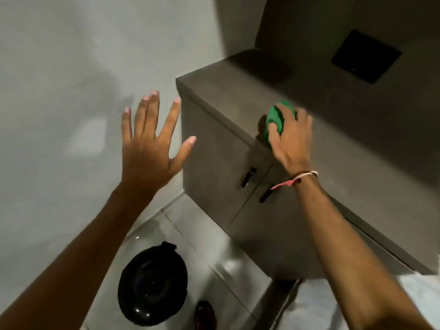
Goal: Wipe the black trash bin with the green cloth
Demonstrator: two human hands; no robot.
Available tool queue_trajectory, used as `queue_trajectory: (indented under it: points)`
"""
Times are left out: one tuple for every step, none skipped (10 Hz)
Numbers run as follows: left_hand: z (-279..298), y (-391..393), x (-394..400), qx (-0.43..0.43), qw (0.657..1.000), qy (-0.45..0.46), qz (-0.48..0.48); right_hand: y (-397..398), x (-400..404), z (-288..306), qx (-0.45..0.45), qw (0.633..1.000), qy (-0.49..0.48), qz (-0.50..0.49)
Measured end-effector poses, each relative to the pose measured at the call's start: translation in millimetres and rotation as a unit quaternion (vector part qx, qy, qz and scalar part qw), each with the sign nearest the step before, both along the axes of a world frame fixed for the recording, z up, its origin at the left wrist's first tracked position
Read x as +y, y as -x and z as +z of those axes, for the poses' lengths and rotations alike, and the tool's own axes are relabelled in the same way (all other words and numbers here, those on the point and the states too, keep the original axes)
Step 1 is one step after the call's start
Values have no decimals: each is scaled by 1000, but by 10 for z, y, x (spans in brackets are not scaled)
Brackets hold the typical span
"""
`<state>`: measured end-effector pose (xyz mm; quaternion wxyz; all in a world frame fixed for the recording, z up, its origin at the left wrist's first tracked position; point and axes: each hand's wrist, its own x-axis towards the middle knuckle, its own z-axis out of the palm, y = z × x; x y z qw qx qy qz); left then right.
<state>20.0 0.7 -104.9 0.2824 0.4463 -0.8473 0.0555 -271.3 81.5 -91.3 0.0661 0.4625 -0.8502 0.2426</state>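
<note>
The black trash bin (152, 284) stands on the floor at the bottom of the view, round, glossy, lid shut. High above it, on top of a grey-brown cabinet (214, 148), lies the bunched green cloth (276, 120). My right hand (290, 139) covers the cloth, fingers curled around it. My left hand (147, 141) is raised in front of the pale wall with its fingers spread wide and nothing in it.
The cabinet has two doors with black handles (248, 177). A black square plate (366, 55) is set in the dark wall behind it. Pale glossy floor tiles (197, 234) surround the bin. A dark sandal (204, 315) shows beside the bin.
</note>
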Motion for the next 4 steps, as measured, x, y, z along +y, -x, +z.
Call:
queue_trajectory:
  points:
    - [245, 91, -30, -29, 999, -6, -12, 371, 33, -124, 5, 990, -131, -55]
    - [563, 16, -59, -62, 998, -14, 6, 412, 30, 16, 5, 982, -172, -74]
    - [1127, -234, -216, -57, 996, 56, 33, 66, -247, 519, 52, 993, -106, -13]
    - [1785, -502, -316, -22, 984, 169, 56, -450, -582, 1174, 139, 988, -5, 70]
